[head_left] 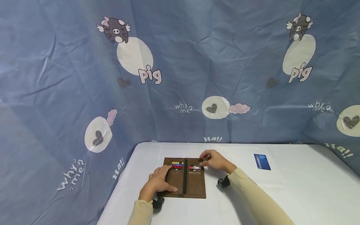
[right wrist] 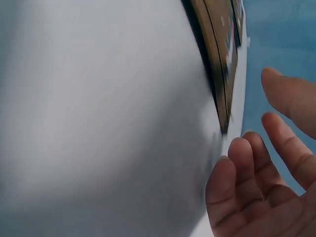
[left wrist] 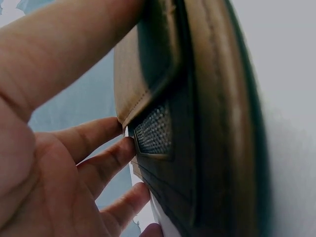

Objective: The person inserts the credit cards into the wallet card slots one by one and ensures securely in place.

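An unfolded brown long wallet (head_left: 196, 184) lies on the white table, with a dark band (head_left: 185, 178) down its middle. Coloured cards (head_left: 177, 165) show in its left slots, and red and pale cards (head_left: 194, 167) in its right slots. My left hand (head_left: 158, 180) rests on the wallet's left half, thumb on the inner face and fingertips along the left side. In the left wrist view those fingers (left wrist: 106, 163) are nearly straight beside a mesh window (left wrist: 155, 131). My right hand (head_left: 215, 160) is at the wallet's upper right corner, fingers loosely bent, thumb and forefinger apart, holding nothing.
A blue card (head_left: 262, 162) lies flat on the table (head_left: 298, 187), to the right of my right hand. Black wrist cameras (head_left: 224, 182) sit under both wrists. A blue printed curtain (head_left: 239, 62) hangs behind the table and along its left side.
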{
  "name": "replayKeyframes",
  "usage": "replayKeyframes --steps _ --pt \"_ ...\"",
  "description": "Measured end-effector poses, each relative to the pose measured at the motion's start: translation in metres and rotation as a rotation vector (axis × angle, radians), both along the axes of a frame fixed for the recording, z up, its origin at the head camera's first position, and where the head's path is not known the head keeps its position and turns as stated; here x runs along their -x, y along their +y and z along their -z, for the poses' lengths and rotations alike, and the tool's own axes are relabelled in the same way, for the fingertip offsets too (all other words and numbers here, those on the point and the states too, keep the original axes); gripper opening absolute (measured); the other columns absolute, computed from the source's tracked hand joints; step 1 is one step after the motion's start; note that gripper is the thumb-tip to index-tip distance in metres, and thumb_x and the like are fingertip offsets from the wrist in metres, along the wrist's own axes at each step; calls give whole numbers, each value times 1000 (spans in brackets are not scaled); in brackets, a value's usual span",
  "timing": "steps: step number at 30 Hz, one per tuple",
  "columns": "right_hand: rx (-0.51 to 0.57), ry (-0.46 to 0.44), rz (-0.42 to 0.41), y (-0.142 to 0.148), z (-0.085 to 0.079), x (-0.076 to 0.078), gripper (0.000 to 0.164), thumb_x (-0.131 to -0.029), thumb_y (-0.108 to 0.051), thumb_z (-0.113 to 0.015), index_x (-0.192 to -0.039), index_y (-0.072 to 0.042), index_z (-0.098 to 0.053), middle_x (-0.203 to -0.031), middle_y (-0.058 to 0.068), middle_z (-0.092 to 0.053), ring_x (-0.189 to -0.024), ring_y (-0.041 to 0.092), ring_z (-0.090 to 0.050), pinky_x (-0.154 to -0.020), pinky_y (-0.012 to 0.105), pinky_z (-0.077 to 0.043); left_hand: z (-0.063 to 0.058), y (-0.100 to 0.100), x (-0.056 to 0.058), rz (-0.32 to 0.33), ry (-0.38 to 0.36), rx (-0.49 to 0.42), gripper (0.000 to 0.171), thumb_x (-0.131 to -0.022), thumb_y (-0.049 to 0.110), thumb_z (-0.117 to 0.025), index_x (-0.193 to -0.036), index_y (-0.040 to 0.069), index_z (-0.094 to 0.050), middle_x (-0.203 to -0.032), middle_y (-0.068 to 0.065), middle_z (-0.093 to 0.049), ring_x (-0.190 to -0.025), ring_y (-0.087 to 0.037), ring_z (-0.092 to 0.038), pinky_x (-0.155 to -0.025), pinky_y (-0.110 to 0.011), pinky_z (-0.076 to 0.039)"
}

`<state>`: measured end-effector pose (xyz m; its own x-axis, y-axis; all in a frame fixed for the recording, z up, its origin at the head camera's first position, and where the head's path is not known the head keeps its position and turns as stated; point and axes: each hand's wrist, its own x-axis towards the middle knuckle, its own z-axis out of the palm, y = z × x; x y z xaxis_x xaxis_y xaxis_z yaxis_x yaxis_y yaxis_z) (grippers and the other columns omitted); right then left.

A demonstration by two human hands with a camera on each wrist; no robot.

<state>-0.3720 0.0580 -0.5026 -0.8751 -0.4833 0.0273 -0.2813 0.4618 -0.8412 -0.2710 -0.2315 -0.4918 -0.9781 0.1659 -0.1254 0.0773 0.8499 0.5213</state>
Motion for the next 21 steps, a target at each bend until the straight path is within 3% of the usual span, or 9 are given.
replayKeyframes --steps 11,21 --pt "5 11 96 66 3 2 41 -80 -9 -80 -113 9 -63 -101 22 -64 -84 16 -61 -71 25 -49 9 -1 -7 -8 -34 -23 102 -61 35 -94 -147 11 -43 -153 -14 -41 -140 -42 -33 -107 -68 -28" --pt "-14 -14 183 114 -16 4 47 -82 -11 -79 -120 10 -60 -114 27 -63 -94 22 -64 -78 28 -50 2 -1 1 -5 -4 -11 103 -61 36 -94 -147 11 -43 -154 -15 -40 -141 -42 -33 -108 -67 -28"
